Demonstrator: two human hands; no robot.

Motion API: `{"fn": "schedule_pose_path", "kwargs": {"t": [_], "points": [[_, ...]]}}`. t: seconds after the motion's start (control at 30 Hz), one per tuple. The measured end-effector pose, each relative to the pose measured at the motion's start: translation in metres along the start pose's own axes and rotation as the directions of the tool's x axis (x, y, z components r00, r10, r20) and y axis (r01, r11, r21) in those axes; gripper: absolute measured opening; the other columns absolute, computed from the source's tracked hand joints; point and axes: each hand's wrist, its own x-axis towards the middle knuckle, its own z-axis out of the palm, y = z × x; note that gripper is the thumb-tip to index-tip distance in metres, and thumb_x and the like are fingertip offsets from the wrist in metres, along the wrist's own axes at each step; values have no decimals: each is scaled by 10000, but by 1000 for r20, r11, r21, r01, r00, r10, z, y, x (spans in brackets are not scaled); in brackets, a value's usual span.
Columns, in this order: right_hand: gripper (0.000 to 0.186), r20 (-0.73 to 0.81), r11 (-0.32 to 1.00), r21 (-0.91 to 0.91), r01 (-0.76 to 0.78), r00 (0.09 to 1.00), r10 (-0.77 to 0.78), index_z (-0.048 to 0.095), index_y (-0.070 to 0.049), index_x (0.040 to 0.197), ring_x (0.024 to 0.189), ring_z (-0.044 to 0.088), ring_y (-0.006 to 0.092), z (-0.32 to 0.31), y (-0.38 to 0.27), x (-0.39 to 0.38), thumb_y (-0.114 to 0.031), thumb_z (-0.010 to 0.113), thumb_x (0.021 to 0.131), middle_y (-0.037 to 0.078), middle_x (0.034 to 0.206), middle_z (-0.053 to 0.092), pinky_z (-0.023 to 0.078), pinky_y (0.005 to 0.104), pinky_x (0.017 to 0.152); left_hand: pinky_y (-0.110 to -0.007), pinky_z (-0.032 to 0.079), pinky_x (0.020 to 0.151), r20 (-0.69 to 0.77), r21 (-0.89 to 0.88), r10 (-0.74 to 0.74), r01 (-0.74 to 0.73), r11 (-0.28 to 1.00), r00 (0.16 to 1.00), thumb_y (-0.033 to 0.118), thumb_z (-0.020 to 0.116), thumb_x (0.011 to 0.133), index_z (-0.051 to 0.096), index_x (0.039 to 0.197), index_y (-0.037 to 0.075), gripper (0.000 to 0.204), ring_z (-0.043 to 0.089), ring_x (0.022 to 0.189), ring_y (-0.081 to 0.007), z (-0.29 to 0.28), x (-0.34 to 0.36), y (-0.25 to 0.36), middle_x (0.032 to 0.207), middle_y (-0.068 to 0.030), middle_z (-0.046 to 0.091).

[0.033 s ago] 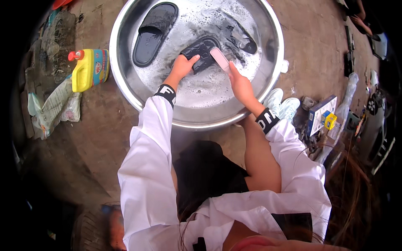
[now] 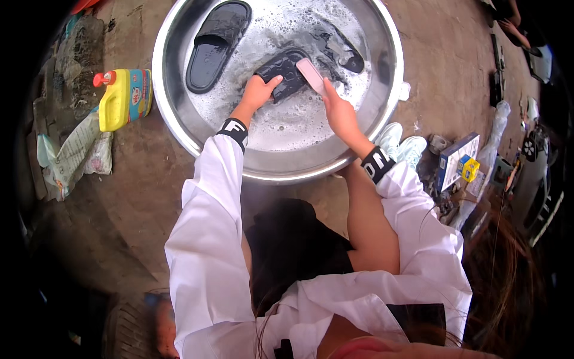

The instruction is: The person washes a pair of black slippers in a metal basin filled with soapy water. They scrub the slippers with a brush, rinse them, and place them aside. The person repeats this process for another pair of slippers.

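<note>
I see no change from the picture just before. Both hands, the brush and the slipper stand in the same places, so the scrubbing pose is simply held mid-stroke.

The biggest thing in view is the round metal basin [image 2: 281,170], which sits on the bare concrete floor [image 2: 149,197] and holds foamy grey water. My own white sleeves reach into it from below.

A black slipper [image 2: 216,42] lies sole-down at the basin's upper left, well apart from the hands. A second dark piece of footwear [image 2: 345,55] sits half under the suds at the upper right, and I cannot make out its shape.

Between them, near the middle of the water, is the slipper being worked on [image 2: 286,70]. My left hand [image 2: 258,91] is clamped on its near end, with the fingers curled over the edge to pin it. My right hand [image 2: 339,113] is closed round the lower end of a pink scrubbing brush [image 2: 311,75], whose head is pressed against the slipper's right side.

Outside the basin, a crumpled printed sack [image 2: 72,155] lies on the left with a yellow detergent bottle [image 2: 119,96] above it, on its side just beside the rim. On the right, a pair of pale sneakers [image 2: 402,143] stands close to the rim. A blue and white box [image 2: 457,158] lies further out among small clutter.
</note>
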Motion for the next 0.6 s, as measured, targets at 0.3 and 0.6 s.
{"fn": "schedule_pose_path", "kwargs": {"t": [0.3, 0.6], "points": [[507, -11, 1000, 23, 13, 1000, -12, 343, -148, 1412, 679, 608, 423, 15, -5, 9, -196, 500, 932, 227, 802, 638, 472, 483, 621, -337, 497, 695, -60, 162, 120, -109, 981, 991, 342, 701, 810, 645, 1005, -40, 432, 658, 735, -229, -5, 11, -22, 832, -141, 687], [457, -301, 972, 231, 37, 953, 36, 375, -160, 1393, 745, 606, 441, 18, 19, 45, -227, 463, 950, 240, 843, 642, 474, 494, 674, -273, 509, 678, 83, -236, -210, 224, 946, 974, 605, 639, 775, 617, 1120, 8, 690, 633, 823, -176, -14, 2, -4, 1020, -92, 653]]}}
